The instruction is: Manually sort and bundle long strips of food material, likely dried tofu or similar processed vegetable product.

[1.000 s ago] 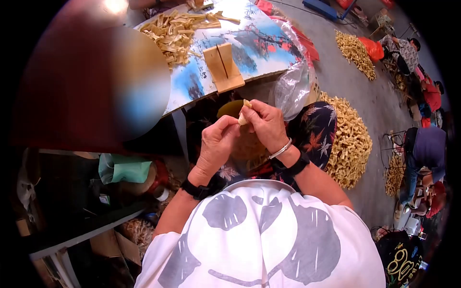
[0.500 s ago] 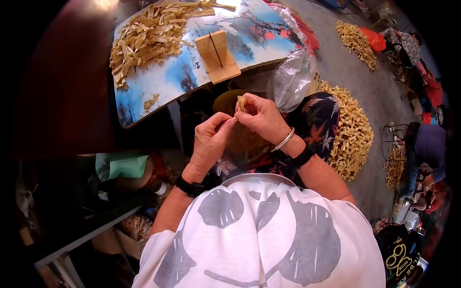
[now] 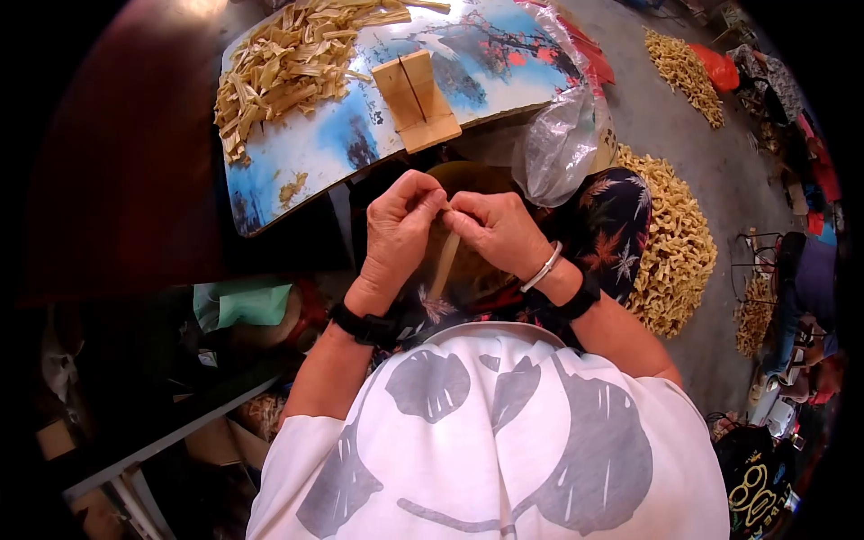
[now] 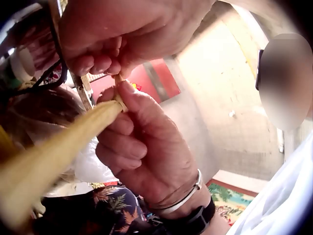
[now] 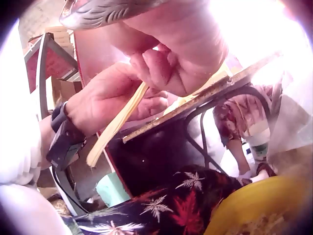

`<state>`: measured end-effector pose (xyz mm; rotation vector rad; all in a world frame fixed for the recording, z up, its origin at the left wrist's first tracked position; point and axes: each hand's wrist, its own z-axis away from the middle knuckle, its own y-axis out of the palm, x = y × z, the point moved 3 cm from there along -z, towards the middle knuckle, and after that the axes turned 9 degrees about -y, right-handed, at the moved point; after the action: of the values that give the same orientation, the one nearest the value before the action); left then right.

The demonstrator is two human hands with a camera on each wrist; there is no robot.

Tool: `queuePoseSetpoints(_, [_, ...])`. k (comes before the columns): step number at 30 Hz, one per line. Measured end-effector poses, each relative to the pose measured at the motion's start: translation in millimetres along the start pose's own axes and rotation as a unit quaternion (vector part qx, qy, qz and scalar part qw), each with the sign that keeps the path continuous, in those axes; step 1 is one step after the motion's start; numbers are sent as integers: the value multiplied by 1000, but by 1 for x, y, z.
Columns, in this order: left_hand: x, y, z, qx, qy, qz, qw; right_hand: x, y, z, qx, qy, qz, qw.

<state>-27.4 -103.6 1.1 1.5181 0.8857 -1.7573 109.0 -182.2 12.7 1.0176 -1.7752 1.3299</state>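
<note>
Strip (image 5: 117,126) pale yellow, flat, narrow (slightly creased), pinched in right hand (image 3: 500,234), left hand's (image 3: 398,236) fingertips pinching its end.

Head view dark-cornered, curved; right wrist view glaring upper right; left wrist view, near strip (image 4: 63,140) blurred.

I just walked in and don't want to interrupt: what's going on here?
A person pinches a pale strip near one end with left hand and right hand; the rest hangs down. Ahead, a heap of similar strips lies on the table, near a wooden stand. Small pieces are piled on the floor.
</note>
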Motion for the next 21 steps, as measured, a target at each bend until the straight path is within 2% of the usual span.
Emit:
queuePoseSetpoints(3, [9,5,-2,-14,-84,90,992,-3,0,-2,-18,-2,2,1000])
queuePoseSetpoints(4, [8,6,-6,-5,-84,149,985,-5,-2,-6,-27,27,1,999])
queuePoseSetpoints(6, [2,5,-13,-14,-106,177,978,-16,-10,-18,-69,98,-55,991])
queuePoseSetpoints(8, [-13,1,-13,54,-110,63,990,-16,-24,-34,-83,111,-141,980])
queuePoseSetpoints(9, [-21,-1,-16,63,-99,2,993,-20,-29,-43,-80,89,-136,983])
queuePoseSetpoints(12, [-21,-24,-44,33,-19,-180,983,-24,-38,-67,-99,27,-141,985])
queuePoseSetpoints(13, [-28,-26,-55,-5,40,-152,988,-21,-41,-76,-99,21,-133,986])
queuePoseSetpoints(14, [-39,-31,-64,-28,88,-214,973,-22,-42,-86,-111,0,-122,986])
queuePoseSetpoints(16, [-48,-35,-87,-87,239,-259,932,-23,-44,-105,-136,-44,-98,985])
queuePoseSetpoints(17, [-49,-37,-98,-102,252,-281,921,-27,-43,-115,-141,-38,-86,986])
queuePoseSetpoints(19, [-48,-39,-114,-130,274,-324,896,-42,-40,-133,-174,-95,9,980])
queuePoseSetpoints(21, [-31,-40,-125,-145,255,-309,905,-48,-37,-143,-183,-119,91,972])
